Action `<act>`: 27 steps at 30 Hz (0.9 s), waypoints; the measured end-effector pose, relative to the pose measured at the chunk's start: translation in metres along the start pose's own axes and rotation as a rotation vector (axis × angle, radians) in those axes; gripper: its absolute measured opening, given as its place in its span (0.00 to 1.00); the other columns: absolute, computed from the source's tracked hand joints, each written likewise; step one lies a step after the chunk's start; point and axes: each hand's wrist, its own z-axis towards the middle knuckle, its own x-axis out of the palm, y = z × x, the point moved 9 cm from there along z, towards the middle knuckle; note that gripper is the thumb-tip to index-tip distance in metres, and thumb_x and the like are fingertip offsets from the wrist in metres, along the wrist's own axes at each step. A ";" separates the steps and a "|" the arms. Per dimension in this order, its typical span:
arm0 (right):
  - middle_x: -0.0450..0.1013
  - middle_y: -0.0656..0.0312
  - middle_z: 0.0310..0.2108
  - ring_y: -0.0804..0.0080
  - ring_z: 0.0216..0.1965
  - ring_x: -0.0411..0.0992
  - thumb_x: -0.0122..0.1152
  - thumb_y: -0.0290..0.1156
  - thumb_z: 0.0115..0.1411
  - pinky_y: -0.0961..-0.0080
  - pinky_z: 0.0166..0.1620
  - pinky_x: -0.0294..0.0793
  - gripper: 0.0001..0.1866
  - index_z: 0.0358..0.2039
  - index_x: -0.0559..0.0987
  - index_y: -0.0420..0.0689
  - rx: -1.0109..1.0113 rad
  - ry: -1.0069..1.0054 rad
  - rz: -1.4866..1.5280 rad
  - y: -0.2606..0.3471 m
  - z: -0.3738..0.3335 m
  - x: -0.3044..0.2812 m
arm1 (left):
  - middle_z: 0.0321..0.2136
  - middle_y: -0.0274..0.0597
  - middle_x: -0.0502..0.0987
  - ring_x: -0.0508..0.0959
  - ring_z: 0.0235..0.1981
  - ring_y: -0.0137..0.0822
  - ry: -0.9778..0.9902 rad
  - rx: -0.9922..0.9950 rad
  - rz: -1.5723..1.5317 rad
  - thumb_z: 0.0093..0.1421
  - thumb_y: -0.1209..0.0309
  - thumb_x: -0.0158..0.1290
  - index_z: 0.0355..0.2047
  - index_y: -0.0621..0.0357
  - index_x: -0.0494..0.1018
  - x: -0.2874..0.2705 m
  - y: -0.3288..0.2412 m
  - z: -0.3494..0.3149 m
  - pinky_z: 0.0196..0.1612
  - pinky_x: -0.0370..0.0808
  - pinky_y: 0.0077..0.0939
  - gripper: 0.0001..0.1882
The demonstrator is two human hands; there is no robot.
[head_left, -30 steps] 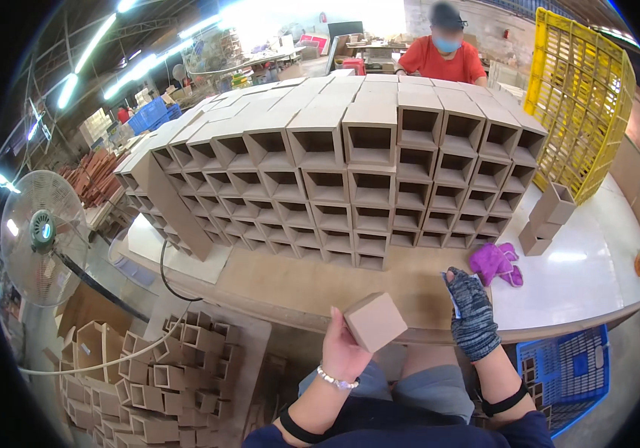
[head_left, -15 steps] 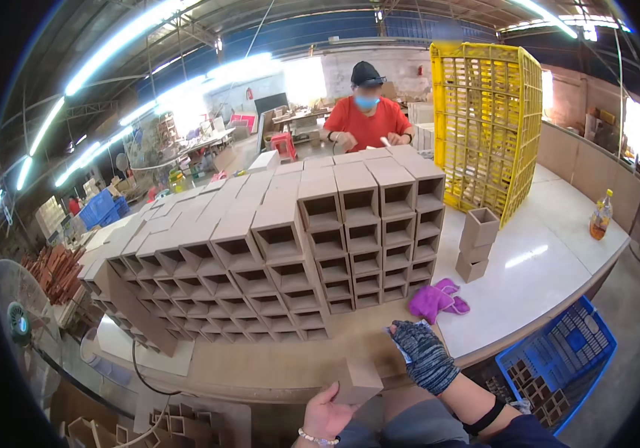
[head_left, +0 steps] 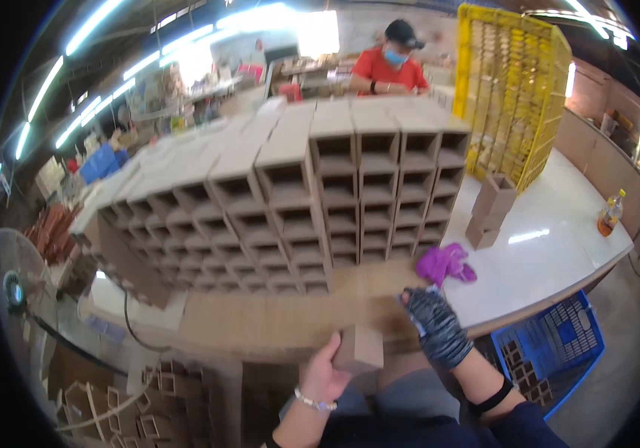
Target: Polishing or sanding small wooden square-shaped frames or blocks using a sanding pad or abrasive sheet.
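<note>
My left hand is closed around one side of a small brown box, open-ended tubes like it being stacked beyond; it is held above my lap at the table's near edge. My right hand, in a dark grey fingerless knit glove, hovers to the right of the box, apart from it. Its fingers are curled together, and a small pale edge shows at them; what it is I cannot make out. Just beyond that hand a purple cloth lies crumpled on the table.
A large stack of square brown tubes fills the table. Right of it stand a few loose tubes, a yellow plastic crate and a bottle. A blue crate sits low right; a fan left. A person works opposite.
My view has tilted down, so the table and stack sit higher in the picture. The box in my left hand has turned slightly. The person opposite has bent their head down.
</note>
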 end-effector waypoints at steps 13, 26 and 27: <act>0.68 0.55 0.45 0.59 0.47 0.66 0.50 0.33 0.51 0.62 0.52 0.61 0.19 0.45 0.71 0.44 -0.328 0.233 0.069 0.060 0.012 0.022 | 0.38 0.39 0.73 0.73 0.39 0.27 -0.014 0.229 0.288 0.62 0.64 0.43 0.42 0.63 0.68 -0.003 -0.010 -0.001 0.43 0.68 0.21 0.16; 0.68 0.55 0.46 0.60 0.49 0.66 0.51 0.33 0.50 0.60 0.54 0.59 0.20 0.45 0.71 0.43 -0.277 0.182 -0.096 0.052 0.040 0.005 | 0.31 0.38 0.75 0.73 0.33 0.25 0.013 0.176 0.278 0.61 0.60 0.43 0.36 0.63 0.70 -0.002 -0.010 -0.014 0.36 0.69 0.22 0.16; 0.68 0.55 0.46 0.60 0.49 0.65 0.51 0.34 0.50 0.59 0.54 0.59 0.20 0.45 0.71 0.43 -0.291 0.256 -0.014 0.075 0.036 0.001 | 0.31 0.38 0.75 0.73 0.33 0.25 0.008 0.177 0.275 0.61 0.60 0.43 0.36 0.63 0.70 -0.008 -0.014 -0.015 0.36 0.69 0.22 0.16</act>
